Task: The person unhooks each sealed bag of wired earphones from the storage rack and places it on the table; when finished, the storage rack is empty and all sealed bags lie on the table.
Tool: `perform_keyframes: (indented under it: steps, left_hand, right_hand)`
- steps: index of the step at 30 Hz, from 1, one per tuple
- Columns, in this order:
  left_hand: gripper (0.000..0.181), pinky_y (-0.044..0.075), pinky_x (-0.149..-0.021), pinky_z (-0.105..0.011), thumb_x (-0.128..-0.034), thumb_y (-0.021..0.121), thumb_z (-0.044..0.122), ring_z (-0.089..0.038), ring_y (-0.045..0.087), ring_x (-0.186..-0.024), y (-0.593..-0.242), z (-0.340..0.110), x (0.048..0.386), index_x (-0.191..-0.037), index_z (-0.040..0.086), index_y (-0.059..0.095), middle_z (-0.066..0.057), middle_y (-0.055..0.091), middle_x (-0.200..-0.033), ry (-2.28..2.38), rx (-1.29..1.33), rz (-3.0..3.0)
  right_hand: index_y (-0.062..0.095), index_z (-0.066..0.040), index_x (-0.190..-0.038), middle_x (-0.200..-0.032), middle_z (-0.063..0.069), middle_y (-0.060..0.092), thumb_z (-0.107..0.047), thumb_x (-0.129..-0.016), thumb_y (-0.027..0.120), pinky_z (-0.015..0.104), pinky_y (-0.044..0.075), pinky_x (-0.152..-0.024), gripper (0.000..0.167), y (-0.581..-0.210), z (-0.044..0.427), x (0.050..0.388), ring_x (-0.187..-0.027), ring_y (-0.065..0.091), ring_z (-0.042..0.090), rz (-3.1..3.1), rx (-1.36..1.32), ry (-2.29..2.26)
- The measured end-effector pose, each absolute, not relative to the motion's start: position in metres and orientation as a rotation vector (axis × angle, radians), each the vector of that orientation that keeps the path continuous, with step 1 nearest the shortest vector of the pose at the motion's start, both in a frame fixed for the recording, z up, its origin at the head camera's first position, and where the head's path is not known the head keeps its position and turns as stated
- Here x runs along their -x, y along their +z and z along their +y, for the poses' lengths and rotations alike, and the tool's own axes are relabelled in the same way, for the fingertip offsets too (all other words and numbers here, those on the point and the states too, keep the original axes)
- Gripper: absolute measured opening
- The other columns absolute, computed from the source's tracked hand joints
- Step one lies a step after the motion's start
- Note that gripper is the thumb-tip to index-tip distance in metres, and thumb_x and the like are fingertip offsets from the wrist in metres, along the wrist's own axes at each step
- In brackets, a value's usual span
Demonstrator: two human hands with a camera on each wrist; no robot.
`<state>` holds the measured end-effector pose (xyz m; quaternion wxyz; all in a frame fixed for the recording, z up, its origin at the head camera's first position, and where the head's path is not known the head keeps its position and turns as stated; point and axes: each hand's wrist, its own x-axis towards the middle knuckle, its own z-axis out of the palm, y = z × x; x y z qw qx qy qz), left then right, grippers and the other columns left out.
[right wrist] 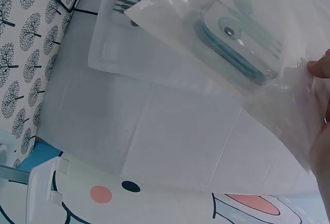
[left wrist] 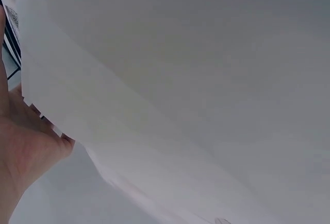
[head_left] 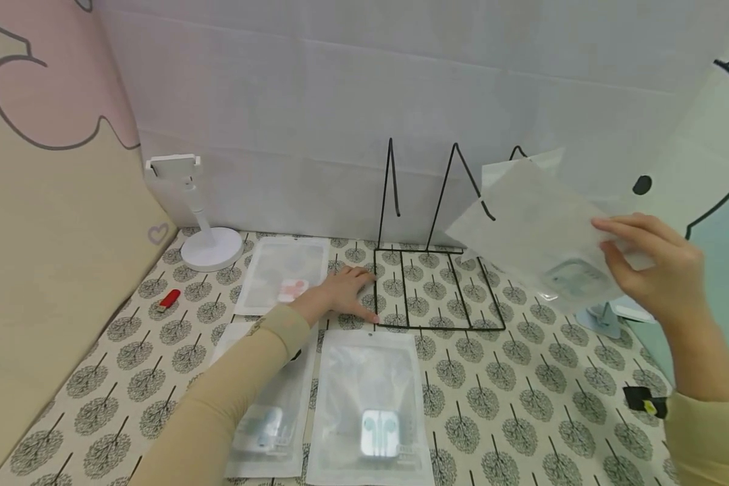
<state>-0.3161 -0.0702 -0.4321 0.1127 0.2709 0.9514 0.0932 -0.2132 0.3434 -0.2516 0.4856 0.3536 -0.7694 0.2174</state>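
My right hand [head_left: 662,266] pinches a translucent pouch [head_left: 531,216] by its right edge, raised at the right of a black wire rack [head_left: 440,328]. Pale teal earphones in a case [right wrist: 242,38] show through it. Behind it, in the right wrist view, is another pouch [right wrist: 111,54] with dark earphones. My left hand [head_left: 343,293], fingers spread, touches the rack's left side. Near it lie an upper pouch [head_left: 273,270] with pink contents, a front pouch [head_left: 370,378] and one partly under my forearm [head_left: 288,405]. A pale sheet [left wrist: 170,90] fills most of the left wrist view.
A white phone stand [head_left: 211,250] stands at the back left, with a red USB stick [head_left: 169,299] in front of it. Another stand's base [head_left: 600,321] sits at the right, partly behind the raised pouch. Cloth panels enclose the tree-patterned table [head_left: 522,432].
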Motion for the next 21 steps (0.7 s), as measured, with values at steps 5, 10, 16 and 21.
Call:
perform_keyframes:
  steps: [5,10,16,21]
  left_hand:
    - [0.106,0.017,-0.111,-0.062,-0.0674,0.06,0.078,-0.031,0.018,-0.142,-0.432,-0.072,0.315,-0.15,0.023,0.024,-0.005,0.021,-0.156,0.277,-0.794,2.79]
    - [0.105,0.016,-0.112,-0.061,-0.0702,0.057,0.077,-0.032,0.017,-0.143,-0.43,-0.072,0.314,-0.151,0.023,0.021,-0.006,0.019,-0.157,0.252,-0.8,2.794]
    - [0.102,0.014,-0.112,-0.061,-0.0719,0.056,0.077,-0.034,0.018,-0.142,-0.429,-0.072,0.312,-0.151,0.023,0.022,-0.007,0.019,-0.157,0.227,-0.821,2.809]
    - [0.101,0.013,-0.113,-0.06,-0.0729,0.056,0.076,-0.035,0.018,-0.142,-0.431,-0.072,0.312,-0.151,0.022,0.022,-0.007,0.019,-0.157,0.223,-0.827,2.812]
  right_hand:
    - [0.073,0.002,-0.096,-0.083,0.025,0.065,-0.028,-0.09,0.059,0.007,0.043,-0.089,0.033,-0.25,0.34,0.208,-0.099,0.056,-0.005,-1.833,-0.882,0.546]
    - [0.073,0.003,-0.093,-0.082,0.021,0.067,-0.028,-0.089,0.06,0.016,0.045,-0.095,0.034,-0.249,0.338,0.203,-0.098,0.059,-0.002,-1.801,-0.902,0.587]
    - [0.073,0.002,-0.096,-0.079,0.018,0.065,-0.034,-0.09,0.059,0.003,0.038,-0.083,0.04,-0.254,0.349,0.196,-0.088,0.047,-0.013,-1.868,-0.857,0.558]
    - [0.074,0.002,-0.096,-0.097,-0.006,0.069,-0.032,-0.085,0.066,0.003,0.038,-0.081,0.036,-0.262,0.354,0.189,-0.094,0.053,-0.012,-1.89,-0.825,0.645]
